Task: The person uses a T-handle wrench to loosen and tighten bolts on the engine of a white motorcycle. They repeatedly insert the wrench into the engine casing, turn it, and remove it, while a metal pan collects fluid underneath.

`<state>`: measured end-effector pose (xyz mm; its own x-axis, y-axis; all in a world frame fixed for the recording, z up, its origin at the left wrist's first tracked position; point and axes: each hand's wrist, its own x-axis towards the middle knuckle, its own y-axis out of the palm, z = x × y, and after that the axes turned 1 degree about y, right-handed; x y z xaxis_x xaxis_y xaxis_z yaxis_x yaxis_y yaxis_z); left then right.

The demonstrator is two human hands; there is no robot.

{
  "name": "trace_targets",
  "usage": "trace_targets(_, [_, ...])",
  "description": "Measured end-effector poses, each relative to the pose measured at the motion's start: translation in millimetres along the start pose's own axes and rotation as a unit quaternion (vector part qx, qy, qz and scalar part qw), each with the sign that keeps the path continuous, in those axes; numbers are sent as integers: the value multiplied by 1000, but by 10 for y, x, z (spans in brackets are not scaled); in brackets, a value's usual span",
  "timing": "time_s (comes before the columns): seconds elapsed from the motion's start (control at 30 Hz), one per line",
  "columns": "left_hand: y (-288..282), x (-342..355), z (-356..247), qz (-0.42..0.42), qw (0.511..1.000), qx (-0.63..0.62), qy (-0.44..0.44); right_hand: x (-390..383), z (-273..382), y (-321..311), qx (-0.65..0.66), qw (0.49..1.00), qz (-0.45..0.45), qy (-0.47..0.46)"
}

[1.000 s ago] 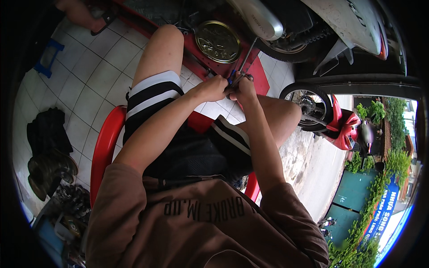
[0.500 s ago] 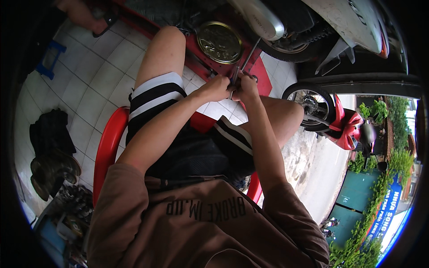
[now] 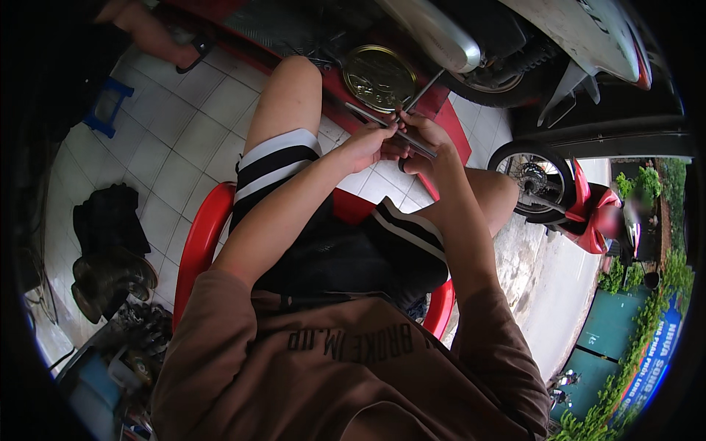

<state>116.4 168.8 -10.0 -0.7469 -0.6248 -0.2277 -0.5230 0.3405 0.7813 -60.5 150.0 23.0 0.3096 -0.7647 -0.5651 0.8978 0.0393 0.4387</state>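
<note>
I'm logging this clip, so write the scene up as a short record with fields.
Left hand: grips a grey metal rod
Right hand: close beside the left, at the rod's lower end
Second rod: slants up from the hands; whether held, unclear
Round tray: gold-rimmed, on a red platform
Vehicles: pale motorcycle beyond the tray, red motorcycle at right
Seat: red chair
Floor: light tiles

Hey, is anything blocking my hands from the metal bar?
Nothing visible: your left hand holds the bar directly, and your right hand is right by it, with no object seen in between.
</note>
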Motion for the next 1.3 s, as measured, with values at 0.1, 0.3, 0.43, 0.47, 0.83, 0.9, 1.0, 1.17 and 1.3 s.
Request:
trace_targets(0.1, [121, -68, -85, 35, 997, -71, -9, -119, -13, 221, 20, 997, -37, -62])
trace_targets(0.3, [269, -244, -179, 90, 955, 271, 77, -12, -72, 66, 1, 997, -35, -62])
trace_targets(0.43, [163, -268, -138, -157, 777, 546, 270, 129, -129, -52, 42, 995, -31, -90])
trace_targets(0.47, [106, -288, -145, -181, 765, 579, 219, 122, -134, -34, 62, 994, -16, -92])
trace_targets(0.83, [42, -342, -40, -210, 618, 756, 52, 165, -127, -39, 75, 992, -18, -95])
trace_targets(0.9, [10, -315, 46, -156, 625, 763, 48, 152, -90, -21, 62, 994, 12, -89])
trace_targets(1.0, [112, -350, 87, 85, 736, 664, 101, 159, -61, -51, 54, 994, 27, -87])
trace_targets(1.17, [285, -333, -66, -125, 766, 551, 307, 149, -127, -80, 57, 994, -11, -96])
trace_targets(1.3, [-72, -149, 155, -140, 816, 558, 45, 136, -34, -14, 111, 988, 22, -106])
